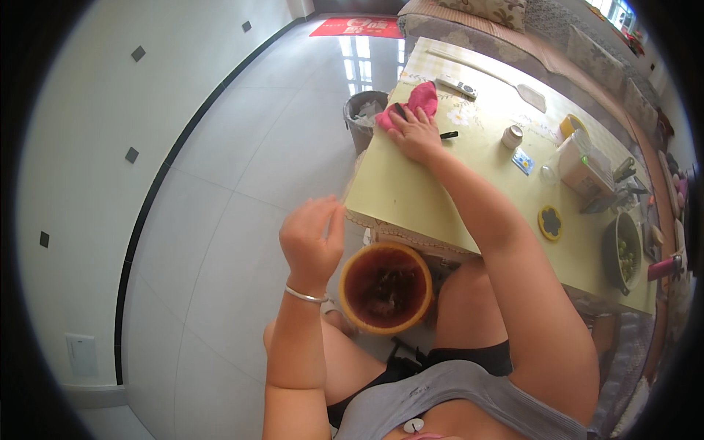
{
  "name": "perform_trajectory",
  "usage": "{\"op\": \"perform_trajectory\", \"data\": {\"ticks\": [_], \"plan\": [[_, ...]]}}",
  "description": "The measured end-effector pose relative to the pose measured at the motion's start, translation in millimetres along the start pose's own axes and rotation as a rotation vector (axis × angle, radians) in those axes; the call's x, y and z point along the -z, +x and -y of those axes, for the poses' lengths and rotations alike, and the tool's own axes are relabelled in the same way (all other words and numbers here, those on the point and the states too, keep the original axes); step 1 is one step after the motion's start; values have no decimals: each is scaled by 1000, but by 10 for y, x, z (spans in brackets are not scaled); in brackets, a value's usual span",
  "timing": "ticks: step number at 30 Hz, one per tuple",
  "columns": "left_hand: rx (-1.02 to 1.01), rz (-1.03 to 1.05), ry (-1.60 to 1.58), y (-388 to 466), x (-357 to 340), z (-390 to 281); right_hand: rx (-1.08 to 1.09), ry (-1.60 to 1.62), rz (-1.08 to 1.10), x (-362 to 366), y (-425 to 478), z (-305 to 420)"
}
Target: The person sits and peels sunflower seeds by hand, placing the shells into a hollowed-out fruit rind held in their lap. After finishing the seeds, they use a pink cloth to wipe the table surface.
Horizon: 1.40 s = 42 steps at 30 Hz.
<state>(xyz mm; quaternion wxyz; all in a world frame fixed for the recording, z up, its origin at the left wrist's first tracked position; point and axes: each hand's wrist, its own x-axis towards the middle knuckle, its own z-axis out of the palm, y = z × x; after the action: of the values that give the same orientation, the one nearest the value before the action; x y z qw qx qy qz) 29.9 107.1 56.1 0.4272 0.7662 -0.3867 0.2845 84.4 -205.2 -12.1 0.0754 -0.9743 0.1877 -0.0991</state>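
Observation:
My right hand (417, 133) lies flat at the table's left edge, pressing on a pink cloth (423, 99). A small black object (400, 111) shows by its fingertips, and another black item (450, 135) pokes out beside the wrist. My left hand (312, 234), with a silver bangle on the wrist, is raised beside the table's near left corner. Its fingers are bent and slightly blurred; no held thing shows. Below the table edge, near my knees, stands a round orange-rimmed bin (388, 324) with dark waste inside.
On the table (396, 201) are a remote control (456, 86), a fly swatter (531, 98), a small jar (512, 137), a blue packet (523, 161), a yellow lid (550, 223), and a colander (610, 258) of green fruit. A lined trash can (360, 132) stands beyond the left edge.

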Motion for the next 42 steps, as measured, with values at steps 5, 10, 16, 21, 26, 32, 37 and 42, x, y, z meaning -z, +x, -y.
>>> {"op": "perform_trajectory", "data": {"ticks": [5, 10, 16, 21, 26, 32, 37, 42], "plan": [[28, -19, -27, -45, -21, 65, 195, 32, -8, 87, -742, 459], [79, 8, 7, -80, -53, 89, 322, 131, -113, 54, -1171, 745], [109, -21, 0, -138, -18, 163, 492, 270, -206, -8, -1720, 894], [142, -33, 13, -145, 123, 206, 557, 613, -233, 216, -2271, 807], [187, -31, 3, -152, 202, 175, 347, 551, -375, 845, -2377, 240], [157, 52, -31, -173, 73, 37, 122, 15, -103, 783, -2474, -438], [124, 121, 5, -182, -87, 1, 41, 17, -85, 505, -1689, -730], [129, 179, -19, -266, -252, 43, -118, -7, -69, 433, -1052, -920]]}}
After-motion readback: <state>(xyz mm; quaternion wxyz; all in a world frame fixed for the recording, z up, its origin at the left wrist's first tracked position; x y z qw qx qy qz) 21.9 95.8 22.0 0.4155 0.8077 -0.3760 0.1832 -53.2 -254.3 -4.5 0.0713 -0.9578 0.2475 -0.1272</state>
